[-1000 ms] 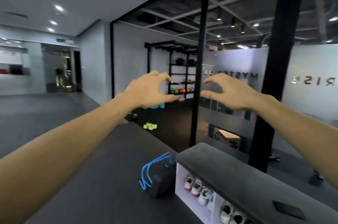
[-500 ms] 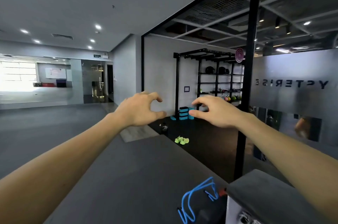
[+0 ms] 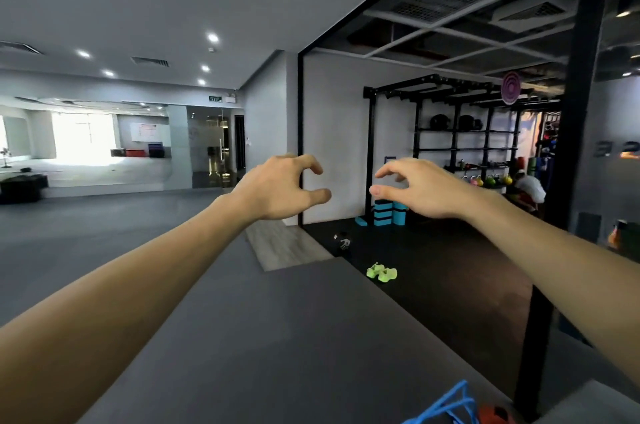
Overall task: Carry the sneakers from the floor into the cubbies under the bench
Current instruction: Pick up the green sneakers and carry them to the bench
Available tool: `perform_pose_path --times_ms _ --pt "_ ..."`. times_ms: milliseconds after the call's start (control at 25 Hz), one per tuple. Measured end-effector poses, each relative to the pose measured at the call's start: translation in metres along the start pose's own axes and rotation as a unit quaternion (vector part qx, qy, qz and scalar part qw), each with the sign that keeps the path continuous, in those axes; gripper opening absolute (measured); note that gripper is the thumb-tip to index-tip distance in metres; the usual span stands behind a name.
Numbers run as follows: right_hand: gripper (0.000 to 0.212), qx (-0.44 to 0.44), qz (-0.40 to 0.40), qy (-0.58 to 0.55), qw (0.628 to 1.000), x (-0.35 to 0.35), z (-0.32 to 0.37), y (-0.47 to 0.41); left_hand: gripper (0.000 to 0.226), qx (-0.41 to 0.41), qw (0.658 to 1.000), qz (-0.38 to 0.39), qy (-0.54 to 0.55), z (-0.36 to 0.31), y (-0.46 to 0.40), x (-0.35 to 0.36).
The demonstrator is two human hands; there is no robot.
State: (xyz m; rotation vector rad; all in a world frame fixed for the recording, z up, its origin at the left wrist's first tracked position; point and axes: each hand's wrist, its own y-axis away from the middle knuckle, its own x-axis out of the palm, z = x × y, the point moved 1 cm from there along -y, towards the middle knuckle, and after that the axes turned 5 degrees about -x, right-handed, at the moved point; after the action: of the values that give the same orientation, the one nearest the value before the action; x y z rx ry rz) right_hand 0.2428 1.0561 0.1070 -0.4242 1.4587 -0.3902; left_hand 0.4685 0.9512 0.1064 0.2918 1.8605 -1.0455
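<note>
A pair of neon green sneakers (image 3: pixel 382 272) lies on the dark floor beyond the glass wall's opening, some way ahead. Both arms are stretched out in front of me at chest height. My left hand (image 3: pixel 280 186) and my right hand (image 3: pixel 420 188) float side by side with fingers loosely curved, holding nothing. The sneakers are below and beyond the right hand, far from both. Only a grey corner of the bench (image 3: pixel 602 401) shows at the bottom right; its cubbies are out of view.
A bag with blue straps (image 3: pixel 446 406) peeks in at the bottom edge. A black post (image 3: pixel 554 215) of the glass wall stands at right. Beyond it are blue blocks (image 3: pixel 389 212), a dark ball (image 3: pixel 342 243), a black rack and a crouching person (image 3: pixel 528 189).
The view has lifted and swung left: the bench and its cubbies slid out at the bottom right, and the green sneakers look nearer. Both hands stay raised and hold nothing.
</note>
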Motion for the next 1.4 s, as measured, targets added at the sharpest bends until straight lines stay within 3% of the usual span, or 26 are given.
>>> perform_pose_path --times_ms 320,600,880,1400 --pt "0.053 0.006 0.005 0.03 1.0 0.124 -0.085 -0.196 0.05 0.021 1.0 -0.006 0.008 0.14 -0.184 0.108" --pt "0.049 0.077 -0.009 0.013 0.997 0.196 -0.181 -0.352 0.048 0.056 0.997 0.022 0.044 0.234 -0.371 0.211" --pt "0.051 0.11 -0.02 0.059 0.992 0.279 -0.335 -0.479 0.05 0.09 0.993 0.034 0.073 0.279 -0.559 0.349" --pt "0.052 0.132 0.039 0.05 0.989 0.439 -0.629 -0.741 0.051 0.1 0.991 0.069 0.063 0.352 -0.913 0.577"
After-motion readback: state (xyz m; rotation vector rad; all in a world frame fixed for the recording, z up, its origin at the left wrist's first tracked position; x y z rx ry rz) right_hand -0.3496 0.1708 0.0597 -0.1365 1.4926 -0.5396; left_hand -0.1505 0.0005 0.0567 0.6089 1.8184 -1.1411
